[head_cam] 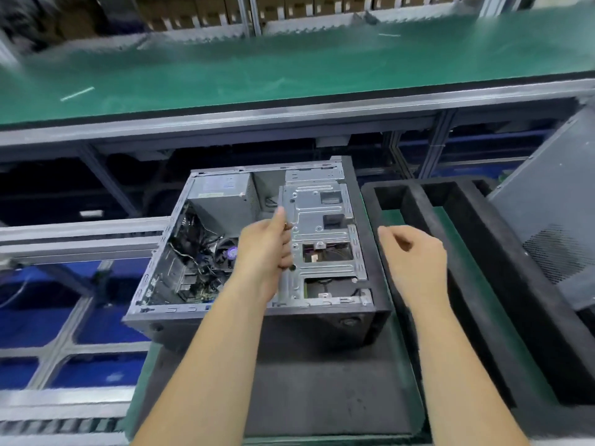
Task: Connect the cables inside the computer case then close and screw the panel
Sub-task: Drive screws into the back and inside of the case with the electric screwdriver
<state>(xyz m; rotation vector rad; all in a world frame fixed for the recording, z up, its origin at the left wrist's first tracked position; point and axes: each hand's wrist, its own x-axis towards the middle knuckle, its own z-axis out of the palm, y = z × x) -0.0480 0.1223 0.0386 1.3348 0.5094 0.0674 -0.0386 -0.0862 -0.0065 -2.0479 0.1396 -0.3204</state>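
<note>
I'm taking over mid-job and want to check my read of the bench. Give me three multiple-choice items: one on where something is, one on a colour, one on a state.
1. Where is the loose side panel?
A. leaning at the far right, beyond the foam tray
B. fitted on the case
C. lying on the belt

2. What colour is the conveyor belt behind the case?
A. red
B. green
C. white

3. What is the state of the computer case?
A. closed and screwed
B. open on top, its inside showing
C. upside down in the foam tray

Answers:
1 A, the grey perforated panel stands at the right edge, past the black foam tray.
2 B, the belt is green.
3 B, the cables and metal bracket inside are exposed, with the left hand at the bracket's edge and the right hand beside the case.
</note>
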